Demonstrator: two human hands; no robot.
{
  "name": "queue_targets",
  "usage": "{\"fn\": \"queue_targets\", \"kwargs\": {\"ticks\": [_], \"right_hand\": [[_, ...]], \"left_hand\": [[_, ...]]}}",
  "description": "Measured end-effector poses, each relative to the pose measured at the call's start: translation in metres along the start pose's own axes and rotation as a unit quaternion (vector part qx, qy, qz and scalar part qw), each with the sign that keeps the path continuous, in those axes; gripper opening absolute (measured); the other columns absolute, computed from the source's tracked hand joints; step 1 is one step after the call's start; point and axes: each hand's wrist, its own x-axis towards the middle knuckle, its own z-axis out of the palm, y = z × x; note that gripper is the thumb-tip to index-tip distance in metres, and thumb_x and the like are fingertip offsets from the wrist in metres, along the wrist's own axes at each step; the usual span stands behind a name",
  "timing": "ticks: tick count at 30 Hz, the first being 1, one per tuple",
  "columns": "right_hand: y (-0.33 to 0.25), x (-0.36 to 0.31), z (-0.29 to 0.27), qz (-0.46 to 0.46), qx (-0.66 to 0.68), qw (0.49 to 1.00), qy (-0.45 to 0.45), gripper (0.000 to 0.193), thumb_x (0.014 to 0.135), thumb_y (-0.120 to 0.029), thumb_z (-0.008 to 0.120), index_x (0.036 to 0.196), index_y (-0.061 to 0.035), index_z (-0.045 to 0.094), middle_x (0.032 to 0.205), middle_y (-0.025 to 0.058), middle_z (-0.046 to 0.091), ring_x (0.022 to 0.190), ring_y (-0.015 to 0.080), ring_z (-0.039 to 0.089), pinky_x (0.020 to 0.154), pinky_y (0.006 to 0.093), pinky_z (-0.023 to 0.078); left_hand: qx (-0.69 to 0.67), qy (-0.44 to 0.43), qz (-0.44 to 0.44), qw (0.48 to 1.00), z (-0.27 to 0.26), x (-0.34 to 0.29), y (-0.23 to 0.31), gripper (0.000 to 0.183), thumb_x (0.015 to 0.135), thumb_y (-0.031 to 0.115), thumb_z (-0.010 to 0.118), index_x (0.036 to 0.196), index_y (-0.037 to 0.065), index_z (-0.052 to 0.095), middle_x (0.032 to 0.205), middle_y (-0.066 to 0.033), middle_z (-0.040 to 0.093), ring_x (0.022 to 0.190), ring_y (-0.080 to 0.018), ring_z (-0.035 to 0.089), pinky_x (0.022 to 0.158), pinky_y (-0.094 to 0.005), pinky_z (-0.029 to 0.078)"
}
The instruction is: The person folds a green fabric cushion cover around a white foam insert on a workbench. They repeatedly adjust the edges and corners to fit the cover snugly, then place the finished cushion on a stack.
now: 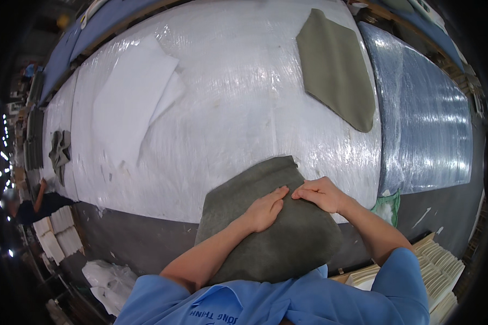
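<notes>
A dark grey-green fabric piece (287, 244) hangs over the near edge of the plastic-wrapped white table (228, 108) and down against my body. My left hand (265, 210) lies flat on it, fingers stretched out toward the upper right. Just to the right, my right hand (320, 194) has its fingers bent and drawn together at the fabric's right edge, pinching it. The fingertips of both hands are close to each other. At the table's far right lies a similar olive piece (339, 70), flat. White sheets (130, 92) overlap at the left of the table.
A plastic-wrapped blue block (423, 114) adjoins the table on the right. Stacked cream pieces (434, 271) stand at lower right, a clear plastic bag (109, 281) at lower left. A crumpled dark cloth (60, 154) rests at the far left, near another person (40, 206).
</notes>
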Motion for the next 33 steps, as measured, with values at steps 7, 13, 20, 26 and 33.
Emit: {"fn": "queue_targets", "kwargs": {"ticks": [7, 13, 20, 26, 33], "right_hand": [[-0.006, 0.087, 0.006, 0.030, -0.331, 0.943, 0.037, 0.031, 0.094, -0.030, 0.069, 0.110, -0.0040, 0.074, 0.115, 0.0146, 0.070, 0.105, 0.0317, 0.070, 0.091, 0.0389, 0.055], [0.025, 0.164, 0.035, 0.125, -0.522, 0.844, -0.021, 0.026, 0.096, -0.025, 0.067, 0.112, -0.0052, 0.070, 0.122, 0.0183, 0.065, 0.113, 0.0340, 0.067, 0.093, 0.0449, 0.056], [0.025, 0.176, 0.063, 0.355, -0.040, 0.920, 0.163, 0.022, 0.102, -0.023, 0.058, 0.105, -0.0036, 0.069, 0.097, 0.0204, 0.074, 0.099, 0.0341, 0.072, 0.085, 0.0447, 0.056], [0.063, 0.178, 0.090, 0.175, -0.234, 0.880, 0.374, 0.026, 0.102, -0.024, 0.057, 0.101, -0.0007, 0.067, 0.091, 0.0228, 0.072, 0.089, 0.0453, 0.068, 0.080, 0.0500, 0.053], [0.081, 0.190, 0.092, 0.139, -0.232, 0.882, 0.385, 0.025, 0.100, -0.025, 0.059, 0.095, -0.0019, 0.068, 0.091, 0.0237, 0.071, 0.090, 0.0454, 0.067, 0.081, 0.0524, 0.051]], "left_hand": [[0.002, 0.027, -0.029, 0.999, 0.002, 0.011, -0.027, 0.051, 0.108, 0.021, 0.036, 0.155, 0.002, 0.041, 0.162, -0.0174, 0.040, 0.150, -0.0318, 0.037, 0.123, -0.0392, 0.030], [-0.012, 0.045, -0.016, 0.999, 0.003, 0.010, -0.027, 0.051, 0.106, 0.020, 0.036, 0.152, 0.000, 0.043, 0.159, -0.0209, 0.042, 0.149, -0.0343, 0.039, 0.123, -0.0410, 0.031], [0.007, 0.115, 0.016, 0.993, 0.017, 0.015, -0.042, 0.050, 0.102, 0.017, 0.037, 0.145, -0.006, 0.049, 0.150, -0.0249, 0.051, 0.143, -0.0370, 0.046, 0.120, -0.0432, 0.035], [-0.008, 0.128, -0.043, 0.991, 0.016, 0.017, -0.035, 0.046, 0.097, 0.013, 0.043, 0.138, 0.000, 0.056, 0.140, -0.0263, 0.059, 0.127, -0.0419, 0.057, 0.110, -0.0496, 0.044], [0.002, 0.191, -0.095, 0.977, 0.020, 0.030, -0.054, 0.044, 0.093, 0.010, 0.045, 0.133, 0.000, 0.061, 0.131, -0.0242, 0.065, 0.116, -0.0429, 0.063, 0.104, -0.0520, 0.048]]}}
